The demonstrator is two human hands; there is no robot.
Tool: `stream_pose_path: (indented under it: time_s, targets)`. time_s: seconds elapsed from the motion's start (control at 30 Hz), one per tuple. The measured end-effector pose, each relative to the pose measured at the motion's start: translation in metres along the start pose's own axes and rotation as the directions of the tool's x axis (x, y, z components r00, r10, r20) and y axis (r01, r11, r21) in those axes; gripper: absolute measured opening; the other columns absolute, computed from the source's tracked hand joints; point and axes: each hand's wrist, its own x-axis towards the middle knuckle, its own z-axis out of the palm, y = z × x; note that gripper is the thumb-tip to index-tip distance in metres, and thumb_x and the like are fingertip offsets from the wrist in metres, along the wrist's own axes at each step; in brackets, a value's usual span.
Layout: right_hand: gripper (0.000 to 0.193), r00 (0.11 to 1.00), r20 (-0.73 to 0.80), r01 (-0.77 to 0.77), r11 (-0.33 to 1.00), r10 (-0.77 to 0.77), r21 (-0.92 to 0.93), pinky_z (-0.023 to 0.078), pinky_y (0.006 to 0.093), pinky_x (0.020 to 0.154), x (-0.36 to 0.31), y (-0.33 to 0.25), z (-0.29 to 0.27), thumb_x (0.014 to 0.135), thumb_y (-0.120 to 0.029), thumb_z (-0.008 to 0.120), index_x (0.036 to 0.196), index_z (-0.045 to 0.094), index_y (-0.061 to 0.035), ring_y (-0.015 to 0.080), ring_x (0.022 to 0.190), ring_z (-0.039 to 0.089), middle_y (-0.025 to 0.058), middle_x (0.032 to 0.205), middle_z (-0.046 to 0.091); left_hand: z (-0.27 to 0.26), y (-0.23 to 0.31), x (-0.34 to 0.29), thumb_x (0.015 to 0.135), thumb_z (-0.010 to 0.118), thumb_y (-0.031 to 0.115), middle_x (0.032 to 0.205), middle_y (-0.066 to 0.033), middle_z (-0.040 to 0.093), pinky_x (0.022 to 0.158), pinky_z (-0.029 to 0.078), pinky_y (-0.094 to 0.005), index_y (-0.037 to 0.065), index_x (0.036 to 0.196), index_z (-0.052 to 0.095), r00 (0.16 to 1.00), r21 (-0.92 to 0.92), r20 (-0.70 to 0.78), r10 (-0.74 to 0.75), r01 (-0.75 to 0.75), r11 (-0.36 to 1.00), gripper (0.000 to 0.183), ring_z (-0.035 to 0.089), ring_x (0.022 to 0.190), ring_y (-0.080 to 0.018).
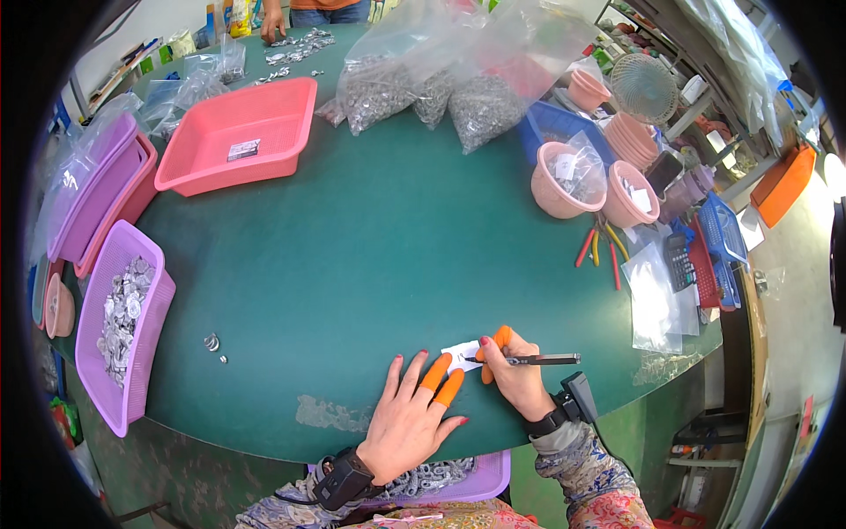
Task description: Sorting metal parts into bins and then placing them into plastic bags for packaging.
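A small white paper slip (pixel 462 357) lies on the green table (pixel 379 238) near its front edge, with some dark marks on it. My left hand (pixel 407 413) rests flat beside it, fingers spread, two of them in orange finger cots that reach the slip's edge. In my right hand (pixel 515 375) is a black pen (pixel 546 359), its tip on the slip; orange cots cover fingers of this hand too. Below the table edge, close to my body, a purple basket (pixel 498 476) holds grey metal pieces, partly hidden by my left arm.
At left stands a purple basket (pixel 159 309) of metal pieces, with a pink tray (pixel 295 159) farther back. Bulging plastic bags (pixel 485 110) sit at the back. Pliers (pixel 596 249), pink bowls (pixel 564 204) and a calculator (pixel 679 262) lie right. Another person's hand (pixel 273 25) shows far off.
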Motion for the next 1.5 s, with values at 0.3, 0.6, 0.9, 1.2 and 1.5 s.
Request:
stream_pose_path:
  time_s: [0.3,0.6,0.9,1.2,1.5]
  targets:
    - [0.026,0.996,-0.054,0.076,0.996,-0.073,0.054,0.039,0.0233,0.045,0.001,0.006,0.003,0.091,-0.022,0.061,0.077,0.057,0.0001,0.0056,0.049,0.052,0.0047,0.058,0.06,0.0,0.001,0.0,0.082,0.063,0.04,0.131,-0.0156,0.045,0.107,0.022,-0.0559,0.005,0.127,0.05,1.0,0.003,-0.004,0.007,-0.007,1.0,0.058,0.035,0.126,-0.0383]
    - [0.017,0.984,-0.152,0.117,0.981,-0.093,0.157,0.036,0.0211,0.043,0.001,0.005,-0.003,0.094,-0.014,0.055,0.081,0.055,-0.0028,0.0064,0.046,0.05,0.0034,0.064,0.059,-0.002,0.003,0.002,0.084,0.061,0.039,0.131,-0.0164,0.044,0.107,0.022,-0.0558,0.005,0.126,0.051,1.0,0.008,-0.017,0.02,-0.02,1.0,0.055,0.035,0.126,-0.0381]
    - [0.028,0.816,-0.328,0.26,0.809,-0.476,-0.527,0.047,0.0323,0.078,0.043,0.035,-0.116,0.074,0.007,0.064,0.099,0.063,-0.0057,0.0223,0.087,0.059,0.011,0.094,0.062,0.005,-0.001,-0.008,0.087,0.055,0.045,0.138,-0.0193,0.037,0.106,0.019,-0.0608,0.006,0.132,0.044,0.999,0.068,-0.033,0.014,-0.012,0.998,0.061,0.029,0.132,-0.039]
    - [0.039,0.789,-0.101,0.142,0.34,-0.605,-0.93,0.042,0.0413,0.083,0.081,0.084,-0.212,0.077,0.009,0.049,0.111,0.06,-0.0076,0.0359,0.096,0.052,0.0172,0.103,0.053,0.03,0.02,0.029,0.089,0.051,0.045,0.14,-0.0147,0.038,0.106,0.015,-0.0634,0.003,0.132,0.044,0.998,0.076,0.058,0.008,-0.012,0.997,0.061,0.023,0.135,-0.0382]
    - [0.044,0.763,0.054,0.476,0.504,-0.644,-0.721,0.038,0.0422,0.093,-0.006,0.011,-0.126,0.078,0.004,0.055,0.122,0.052,-0.0033,0.0349,0.112,0.048,0.0166,0.12,0.052,-0.041,0.008,-0.005,0.085,0.06,0.033,0.136,-0.0197,0.039,0.102,0.026,-0.0567,0.004,0.128,0.046,0.978,0.124,-0.204,-0.033,0.059,0.99,0.053,0.033,0.128,-0.0362]
